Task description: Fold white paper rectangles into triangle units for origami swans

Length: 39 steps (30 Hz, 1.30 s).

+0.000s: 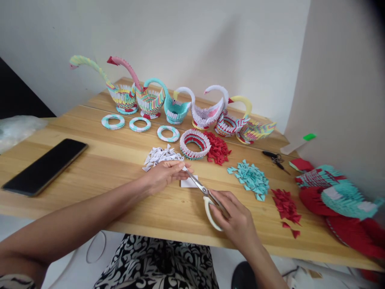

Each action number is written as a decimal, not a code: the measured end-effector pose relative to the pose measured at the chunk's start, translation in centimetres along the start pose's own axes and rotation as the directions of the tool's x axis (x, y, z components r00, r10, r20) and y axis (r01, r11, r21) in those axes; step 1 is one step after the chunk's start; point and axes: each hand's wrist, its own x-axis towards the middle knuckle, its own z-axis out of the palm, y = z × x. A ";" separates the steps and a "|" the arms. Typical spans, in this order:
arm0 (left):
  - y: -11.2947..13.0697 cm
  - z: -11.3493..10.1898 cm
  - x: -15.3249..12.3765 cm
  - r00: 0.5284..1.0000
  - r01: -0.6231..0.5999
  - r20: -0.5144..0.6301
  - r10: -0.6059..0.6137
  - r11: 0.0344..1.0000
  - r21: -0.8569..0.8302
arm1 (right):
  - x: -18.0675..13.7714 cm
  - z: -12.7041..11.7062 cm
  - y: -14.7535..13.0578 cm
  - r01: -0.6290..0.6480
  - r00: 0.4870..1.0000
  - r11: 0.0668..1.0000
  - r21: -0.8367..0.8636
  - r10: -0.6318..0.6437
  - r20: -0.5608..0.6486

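My right hand [236, 218] grips the white handles of a pair of scissors [202, 192], whose blades point up and left toward a small white paper piece [189, 182] on the wooden table [120, 160]. My left hand [165, 173] lies palm down beside that paper, fingers closed together and touching its edge near the blade tips. Just behind my left hand sits a heap of white folded paper triangles [161, 155].
A row of modular paper swans [174, 106] lines the back, with three paper rings [140, 124] and a ring base [195, 143] before them. Red [218, 149] and teal [252, 178] triangle piles, small dark scissors [275, 158], a phone [45, 166] at left, a large red-teal paper model [339, 204] at right.
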 end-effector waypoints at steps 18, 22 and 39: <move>-0.4 -0.3 0.2 0.999 -0.038 0.037 0.035 0.997 0.066 | 1.6 0.2 -1.2 -0.510 0.860 0.733 0.450 0.417 0.294; 0.2 -0.3 0.3 0.999 -0.005 -0.046 0.004 0.999 -0.033 | 1.6 -0.4 -1.1 -0.523 0.852 0.697 0.491 0.433 0.293; 0.0 -0.1 0.1 0.998 0.044 -0.035 -0.046 0.997 -0.055 | 1.2 0.3 -1.1 -0.383 0.922 0.847 0.369 0.323 0.214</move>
